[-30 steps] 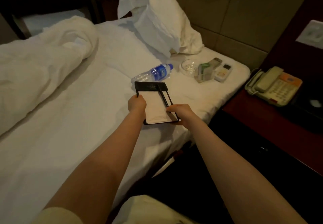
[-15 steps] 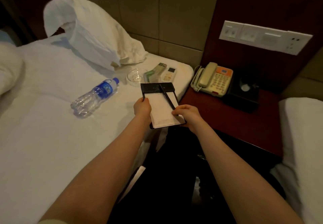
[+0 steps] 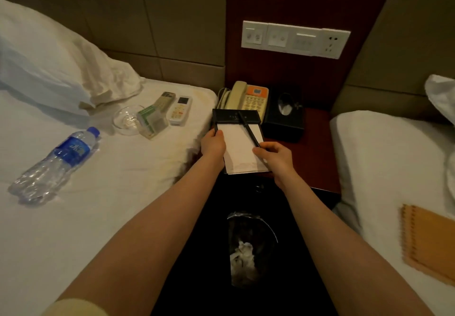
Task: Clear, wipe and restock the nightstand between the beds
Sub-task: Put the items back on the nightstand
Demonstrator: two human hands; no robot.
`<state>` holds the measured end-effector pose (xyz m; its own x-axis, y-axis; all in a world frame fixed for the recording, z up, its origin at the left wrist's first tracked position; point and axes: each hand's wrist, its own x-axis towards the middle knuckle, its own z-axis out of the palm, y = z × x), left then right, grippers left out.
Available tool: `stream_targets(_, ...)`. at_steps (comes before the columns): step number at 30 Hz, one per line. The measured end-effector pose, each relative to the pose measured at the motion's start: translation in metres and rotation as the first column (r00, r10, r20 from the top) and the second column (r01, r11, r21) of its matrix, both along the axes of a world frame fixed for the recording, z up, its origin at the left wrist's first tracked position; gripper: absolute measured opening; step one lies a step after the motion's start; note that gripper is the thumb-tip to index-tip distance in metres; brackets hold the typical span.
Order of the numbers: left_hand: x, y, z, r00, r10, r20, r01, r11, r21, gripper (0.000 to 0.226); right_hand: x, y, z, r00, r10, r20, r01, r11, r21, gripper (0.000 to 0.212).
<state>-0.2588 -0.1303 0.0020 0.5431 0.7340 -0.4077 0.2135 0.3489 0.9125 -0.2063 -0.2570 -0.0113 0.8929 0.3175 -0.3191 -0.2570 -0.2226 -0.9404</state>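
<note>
A black notepad holder (image 3: 236, 117) with white paper and a black pen (image 3: 248, 129) lying across it is over the left front of the dark red nightstand (image 3: 317, 148). My left hand (image 3: 213, 143) grips its left edge. My right hand (image 3: 275, 156) grips its lower right corner. A beige telephone (image 3: 248, 97) and a black tissue box (image 3: 285, 113) stand at the back of the nightstand. On the left bed (image 3: 98, 192) lie a water bottle (image 3: 59, 160), a glass ashtray (image 3: 126, 123), a small green-topped box (image 3: 152, 122) and two remotes (image 3: 181, 110).
A bin with a clear liner and crumpled tissue (image 3: 248, 249) stands on the dark floor below the nightstand. A white pillow (image 3: 49, 67) lies at the head of the left bed. On the right bed (image 3: 394, 168) lies an orange cloth (image 3: 428, 241). A switch panel (image 3: 294, 38) is on the wall.
Both hands have carried the notepad holder from the left bed rightwards to over the nightstand. The view has turned right with it.
</note>
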Motion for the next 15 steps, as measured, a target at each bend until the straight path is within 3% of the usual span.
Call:
stream_targets(7, 0.055, -0.063, -0.001, 0.978, -0.209, -0.028, 0.210, 0.977, 0.027, 0.030, 0.039, -0.059, -0.022, 0.962, -0.272, 0.030, 0.273, 0.962, -0.018, 0.009)
stream_targets(15, 0.108, -0.123, -0.011, 0.857, -0.507, -0.088, 0.513, 0.855, 0.072, 0.067, 0.089, -0.117, -0.027, 0.855, -0.509, 0.094, 0.518, 0.848, -0.116, 0.022)
